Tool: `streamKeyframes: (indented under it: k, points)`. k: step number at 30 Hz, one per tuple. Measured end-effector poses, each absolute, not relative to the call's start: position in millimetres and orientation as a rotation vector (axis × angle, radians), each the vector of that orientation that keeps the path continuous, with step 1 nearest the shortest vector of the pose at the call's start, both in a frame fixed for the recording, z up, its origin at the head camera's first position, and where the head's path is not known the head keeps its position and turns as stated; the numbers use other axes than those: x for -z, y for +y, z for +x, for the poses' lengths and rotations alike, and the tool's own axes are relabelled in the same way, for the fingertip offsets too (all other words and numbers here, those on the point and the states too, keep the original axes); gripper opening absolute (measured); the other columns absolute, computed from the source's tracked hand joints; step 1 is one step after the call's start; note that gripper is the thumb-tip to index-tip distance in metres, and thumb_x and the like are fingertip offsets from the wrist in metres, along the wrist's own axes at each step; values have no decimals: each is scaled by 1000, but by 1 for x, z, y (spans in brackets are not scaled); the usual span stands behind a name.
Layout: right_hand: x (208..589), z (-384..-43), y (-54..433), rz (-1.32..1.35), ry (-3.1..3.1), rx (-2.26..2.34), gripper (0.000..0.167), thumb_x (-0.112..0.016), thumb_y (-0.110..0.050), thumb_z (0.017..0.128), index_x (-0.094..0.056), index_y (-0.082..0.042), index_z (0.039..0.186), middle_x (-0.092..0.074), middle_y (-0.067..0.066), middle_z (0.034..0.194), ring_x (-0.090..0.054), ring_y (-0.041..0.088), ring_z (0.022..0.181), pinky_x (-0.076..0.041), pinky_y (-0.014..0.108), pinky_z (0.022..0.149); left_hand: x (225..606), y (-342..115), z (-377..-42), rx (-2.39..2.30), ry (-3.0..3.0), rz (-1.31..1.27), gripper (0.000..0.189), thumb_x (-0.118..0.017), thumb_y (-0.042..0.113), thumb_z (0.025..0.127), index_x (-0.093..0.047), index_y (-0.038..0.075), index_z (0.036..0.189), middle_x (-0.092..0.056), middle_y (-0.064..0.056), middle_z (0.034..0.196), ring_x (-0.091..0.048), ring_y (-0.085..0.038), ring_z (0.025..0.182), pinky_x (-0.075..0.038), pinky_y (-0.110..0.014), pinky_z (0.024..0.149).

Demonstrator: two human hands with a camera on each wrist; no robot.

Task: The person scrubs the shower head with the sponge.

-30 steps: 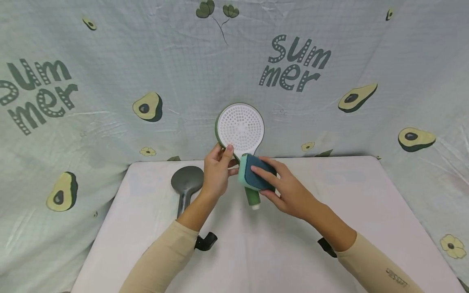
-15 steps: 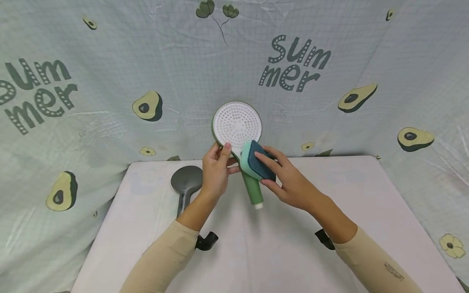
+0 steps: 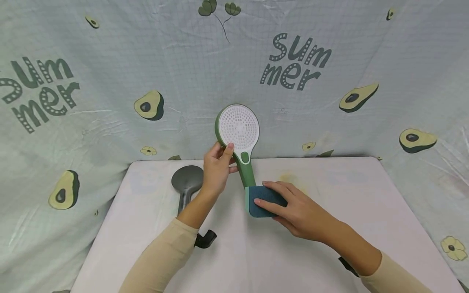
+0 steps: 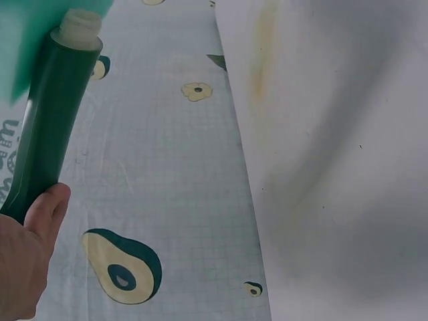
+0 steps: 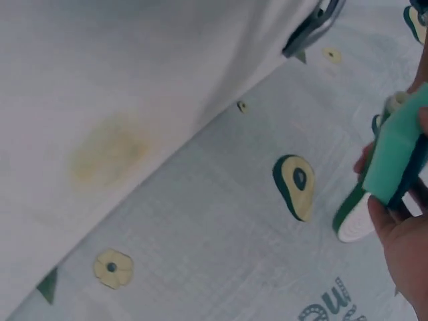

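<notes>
Shower head (image 3: pixel 238 130), green with a round, white, hole-dotted face: was held up near the middle of the scene, over the far part of the table (image 3: pixel 234 268). Leaned a little, face toward the head camera, with a green button (image 3: pixel 244 157) at the neck and a handle (image 3: pixel 246 175) slanting down to the right. Ended, as seen from the left wrist, in a pale fitting (image 4: pixel 81 29). Was gripped at the neck by the left hand (image 3: pixel 217 169), pinched between a thumb in front and fingers behind; could not tell how far those were curled.

Saw at the handle's lower end a sponge (image 3: pixel 266 196), dark blue on one side, mint green on the other, with the mint side toward the handle. Could not tell how firmly pressed. Was pinched between thumb and slightly spread fingers of the right hand (image 3: pixel 298 213), with one fingertip laid on the blue.

Noted a dark grey shower head (image 3: pixel 187 179) lying beside the left forearm, a black bent piece (image 3: pixel 206 239) by the left sleeve (image 3: pixel 161 252), and a dark object (image 3: pixel 348 266), mostly hidden, under the right forearm. Saw a yellowish stain (image 3: pixel 291 178) beyond the right hand and, behind the table, a cloth (image 3: pixel 234 73) printed with avocados, flowers and "summer" lettering.
</notes>
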State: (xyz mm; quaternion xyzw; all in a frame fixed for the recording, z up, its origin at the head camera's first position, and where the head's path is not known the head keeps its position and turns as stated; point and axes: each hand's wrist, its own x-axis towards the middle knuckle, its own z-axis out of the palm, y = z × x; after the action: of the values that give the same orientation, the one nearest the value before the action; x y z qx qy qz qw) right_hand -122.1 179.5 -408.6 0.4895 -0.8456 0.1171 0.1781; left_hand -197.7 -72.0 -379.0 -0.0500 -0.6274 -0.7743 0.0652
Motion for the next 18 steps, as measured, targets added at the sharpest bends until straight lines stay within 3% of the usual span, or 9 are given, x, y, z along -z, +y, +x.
streamKeyframes:
  k: [5, 12, 18]
  points:
    - [393, -133, 167, 1286, -2364, -100, 74, -86, -16, 84, -55, -30, 149, -50, 19, 151, -55, 38, 128, -54, 50, 105, 381, -69, -197, 2195, -1979, -237, 30, -61, 23, 106, -66, 4, 128, -67, -18, 119, -76, -36, 98, -65, -35, 70]
    - [369, -154, 147, 1193, -2324, 45, 76, -86, -10, 81, -56, -27, 149, -48, 20, 151, -54, 41, 127, -54, 51, 104, 382, -68, -195, 2096, -2058, -268, 32, -62, 28, 106, -69, 6, 128, -70, -16, 117, -77, -30, 98, -65, -33, 69]
    - [364, -147, 138, 1261, -2310, 202, 73, -88, -17, 81, -58, -29, 147, -50, 17, 152, -53, 40, 129, -52, 48, 107, 383, -71, -196, 2031, -2099, -246, 31, -64, 26, 104, -69, 7, 129, -71, -15, 117, -77, -24, 88, -65, -30, 70]
